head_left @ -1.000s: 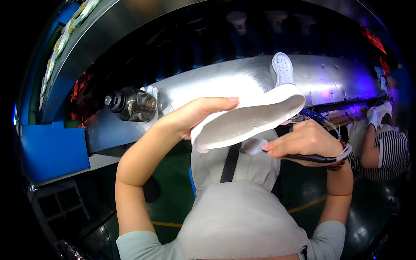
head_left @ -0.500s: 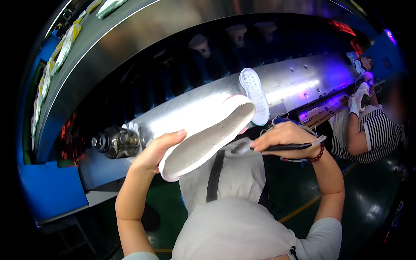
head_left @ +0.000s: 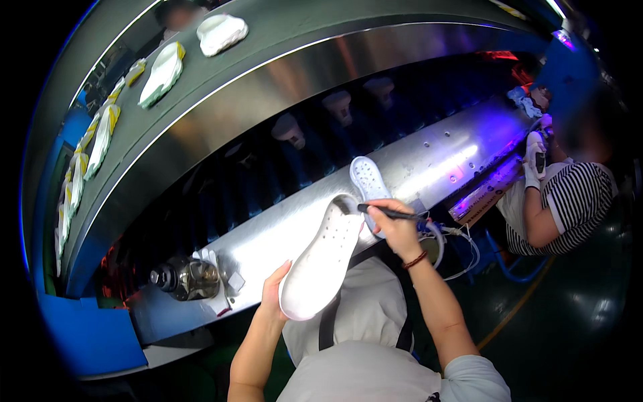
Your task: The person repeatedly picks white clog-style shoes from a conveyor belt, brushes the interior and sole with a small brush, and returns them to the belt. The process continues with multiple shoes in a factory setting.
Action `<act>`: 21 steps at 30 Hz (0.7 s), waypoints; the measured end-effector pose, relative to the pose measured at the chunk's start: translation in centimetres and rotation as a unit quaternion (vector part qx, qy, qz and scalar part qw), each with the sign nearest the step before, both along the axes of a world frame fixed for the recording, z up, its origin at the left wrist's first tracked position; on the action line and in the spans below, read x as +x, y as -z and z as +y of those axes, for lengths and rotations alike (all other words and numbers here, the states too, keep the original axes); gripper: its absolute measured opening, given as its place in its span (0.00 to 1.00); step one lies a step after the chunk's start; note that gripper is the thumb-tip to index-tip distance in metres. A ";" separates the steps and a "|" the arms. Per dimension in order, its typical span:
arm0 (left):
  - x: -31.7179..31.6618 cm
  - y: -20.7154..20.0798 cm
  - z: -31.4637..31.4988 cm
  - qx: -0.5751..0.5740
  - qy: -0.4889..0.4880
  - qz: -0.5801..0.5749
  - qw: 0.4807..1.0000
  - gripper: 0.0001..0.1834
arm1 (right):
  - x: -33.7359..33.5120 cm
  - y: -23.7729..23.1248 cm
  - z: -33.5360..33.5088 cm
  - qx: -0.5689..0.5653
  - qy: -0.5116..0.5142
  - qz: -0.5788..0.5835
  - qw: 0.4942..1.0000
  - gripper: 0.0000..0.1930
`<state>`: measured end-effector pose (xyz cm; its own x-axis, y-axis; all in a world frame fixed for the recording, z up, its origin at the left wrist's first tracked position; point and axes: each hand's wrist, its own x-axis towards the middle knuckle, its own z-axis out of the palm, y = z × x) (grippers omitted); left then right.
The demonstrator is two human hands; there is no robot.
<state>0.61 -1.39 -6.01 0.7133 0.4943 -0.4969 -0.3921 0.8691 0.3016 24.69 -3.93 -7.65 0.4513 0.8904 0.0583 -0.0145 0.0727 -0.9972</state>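
A white shoe sole [head_left: 318, 268] is gripped at its lower left edge by my left hand [head_left: 273, 289], with its hollow inner side turned up and rows of small holes showing. My right hand [head_left: 396, 233] is closed round a brush [head_left: 392, 213] with a black handle. Its tip reaches the far end of the sole, and the bristles are hard to make out there. A second white sole [head_left: 368, 175] with holes lies on the metal bench just behind, partly hidden by my right hand.
On the metal bench [head_left: 429, 171] at left stand a dark-capped bottle [head_left: 187, 278] and a white glove [head_left: 218, 303]. Beyond, a curved conveyor [head_left: 268, 27] carries white shoe parts [head_left: 222, 33]. A co-worker in a striped top [head_left: 583, 201] handles a shoe [head_left: 536, 153] at right, beside a carton [head_left: 479, 201].
The sole has turned more upright, its hollow now facing up. My right hand has brought the brush from beside the sole up to its far end. The view has shifted.
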 end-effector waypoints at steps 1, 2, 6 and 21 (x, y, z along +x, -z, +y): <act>0.2 0.0 0.1 0.004 -0.009 0.002 1.000 0.26 | -1.5 -0.8 -0.1 -0.031 0.026 -0.006 0.999 0.08; 0.6 -0.4 0.3 0.009 -0.012 0.004 1.000 0.26 | -2.3 -1.1 -0.5 -0.009 -0.027 -0.057 0.998 0.08; 0.9 -0.3 1.8 0.010 -0.050 0.048 0.998 0.27 | -1.3 -3.9 -2.3 -0.058 -0.275 0.107 0.954 0.08; 18.9 -22.4 19.8 0.324 -0.148 -0.215 0.909 0.35 | 2.9 1.3 -7.7 -0.001 0.190 0.317 0.929 0.08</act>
